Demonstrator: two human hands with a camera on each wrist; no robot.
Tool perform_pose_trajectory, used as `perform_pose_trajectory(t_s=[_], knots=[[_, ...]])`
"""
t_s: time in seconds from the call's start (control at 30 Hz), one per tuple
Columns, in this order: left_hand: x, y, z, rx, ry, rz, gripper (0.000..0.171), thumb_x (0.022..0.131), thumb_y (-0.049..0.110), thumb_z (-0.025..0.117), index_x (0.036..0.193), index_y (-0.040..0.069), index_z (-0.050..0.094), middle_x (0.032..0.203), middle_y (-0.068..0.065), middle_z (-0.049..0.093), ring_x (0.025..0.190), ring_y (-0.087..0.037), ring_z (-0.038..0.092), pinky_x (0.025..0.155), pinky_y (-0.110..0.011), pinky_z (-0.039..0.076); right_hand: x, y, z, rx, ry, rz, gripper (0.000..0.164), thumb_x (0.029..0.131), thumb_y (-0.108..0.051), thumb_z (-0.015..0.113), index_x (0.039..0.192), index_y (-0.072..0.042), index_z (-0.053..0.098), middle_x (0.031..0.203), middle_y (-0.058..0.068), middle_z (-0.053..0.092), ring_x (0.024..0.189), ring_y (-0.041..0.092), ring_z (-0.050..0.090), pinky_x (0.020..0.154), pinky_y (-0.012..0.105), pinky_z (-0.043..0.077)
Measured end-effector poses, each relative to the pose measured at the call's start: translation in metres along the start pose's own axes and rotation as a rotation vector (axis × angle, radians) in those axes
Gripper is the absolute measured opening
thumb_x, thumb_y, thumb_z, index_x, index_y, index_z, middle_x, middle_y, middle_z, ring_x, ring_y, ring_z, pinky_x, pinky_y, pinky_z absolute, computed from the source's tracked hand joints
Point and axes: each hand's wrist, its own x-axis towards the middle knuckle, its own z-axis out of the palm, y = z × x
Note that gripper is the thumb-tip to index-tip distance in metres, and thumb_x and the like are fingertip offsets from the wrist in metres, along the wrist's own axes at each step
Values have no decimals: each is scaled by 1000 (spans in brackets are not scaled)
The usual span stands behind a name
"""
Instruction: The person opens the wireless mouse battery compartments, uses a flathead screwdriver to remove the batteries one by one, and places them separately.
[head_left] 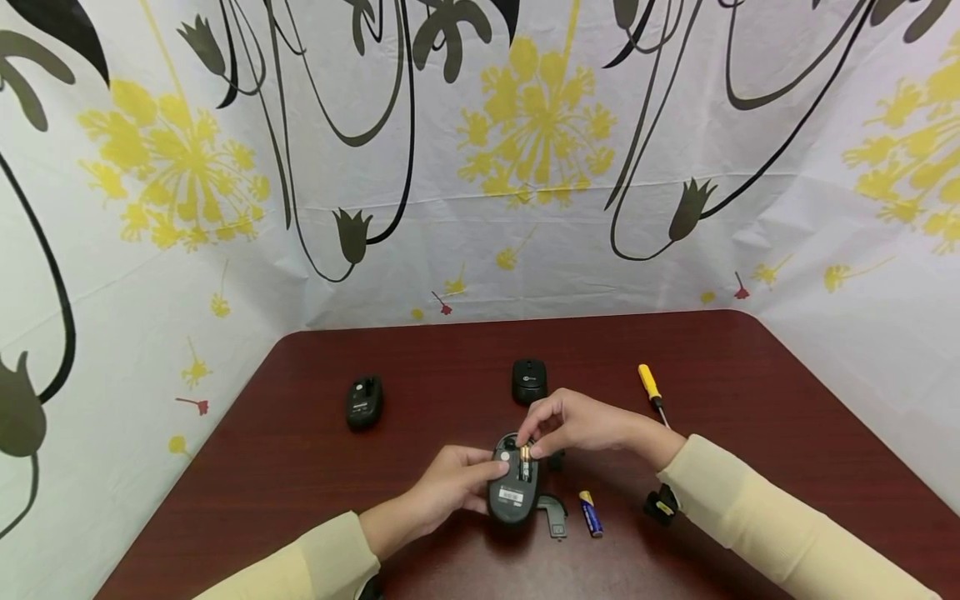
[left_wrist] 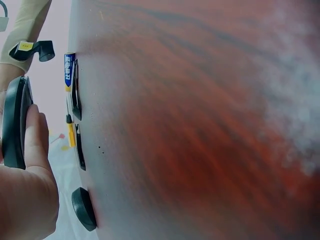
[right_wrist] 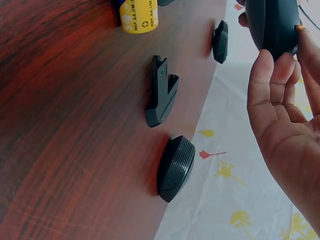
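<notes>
My left hand [head_left: 453, 483] grips a dark computer mouse [head_left: 513, 504] turned underside up, its thumb lying across the edge beside the open battery slot. A black battery with a gold end [head_left: 525, 468] sits in that slot. The thumb and fingers of my right hand [head_left: 573, 423] pinch around the battery's gold end at the top of the slot. From the side, the left wrist view has the mouse [left_wrist: 14, 125] raised above the table. In the right wrist view the right fingertips [right_wrist: 262, 62] are at the mouse's end, the battery mostly hidden.
A grey battery cover [head_left: 555, 517] and a blue-and-yellow battery [head_left: 590, 513] lie right of the held mouse. Behind it is a small black piece [head_left: 556, 460]. Farther back are a black mouse [head_left: 529, 382], an overturned mouse [head_left: 364, 403] and a yellow-handled screwdriver [head_left: 649, 383].
</notes>
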Motion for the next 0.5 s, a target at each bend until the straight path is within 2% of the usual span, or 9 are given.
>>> perform_pose_trajectory(t_s=[0.5], knots=[[0, 0, 0, 0, 2, -6, 37, 93, 16, 63, 116, -13, 63, 96, -20, 70, 82, -23, 70, 64, -34, 59, 2, 0, -1, -65, -15, -13, 11, 89, -9, 71, 99, -10, 73, 89, 4, 59, 80, 16, 52, 64, 27, 47]])
